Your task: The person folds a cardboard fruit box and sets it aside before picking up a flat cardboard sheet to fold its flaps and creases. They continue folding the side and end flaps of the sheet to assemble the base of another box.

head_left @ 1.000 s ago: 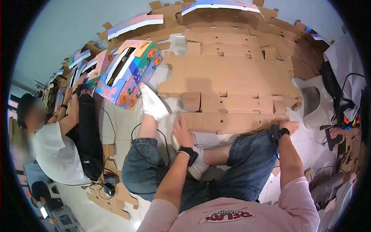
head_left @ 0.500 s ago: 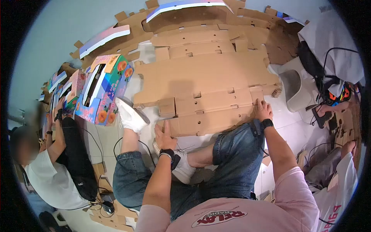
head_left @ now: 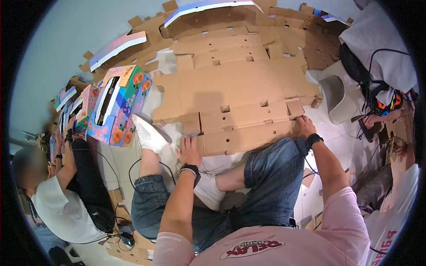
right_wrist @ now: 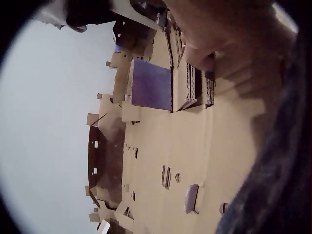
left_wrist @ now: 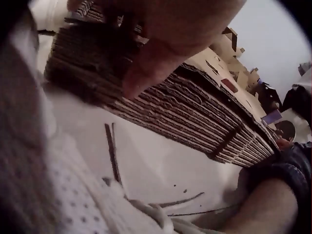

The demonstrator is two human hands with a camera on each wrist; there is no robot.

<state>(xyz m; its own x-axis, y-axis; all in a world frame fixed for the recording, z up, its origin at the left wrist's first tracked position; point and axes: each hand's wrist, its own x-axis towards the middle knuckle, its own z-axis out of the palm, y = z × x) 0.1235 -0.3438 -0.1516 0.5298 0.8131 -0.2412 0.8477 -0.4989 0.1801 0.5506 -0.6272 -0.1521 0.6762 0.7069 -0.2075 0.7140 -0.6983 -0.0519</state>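
A thick stack of flat brown cardboard sheets point(head_left: 230, 84) lies on the floor before the person. The left hand point(head_left: 190, 151) rests against the stack's near left corner. In the left wrist view, the thumb of that hand point(left_wrist: 170, 39) presses on the layered cardboard edges point(left_wrist: 195, 119). At the near right corner is the right hand point(head_left: 305, 127), fingers slightly bent against the edge. The right wrist view shows this hand point(right_wrist: 219, 29) touching the stack's side beside folded flaps point(right_wrist: 187, 87); part of it is out of frame.
Printed carton boxes point(head_left: 117, 104) stand at the left, near another person point(head_left: 66, 204) sitting there. A grey plastic stool point(head_left: 336, 99) is at the right, with cables and bags. More cardboard point(head_left: 213, 18) leans on the back wall. The wearer's white shoe point(head_left: 148, 134) is left of the stack.
The right hand came in from beside the stack onto its near right corner, then slid slightly outward to its edge. The left hand stays at the left corner. The head view has turned right.
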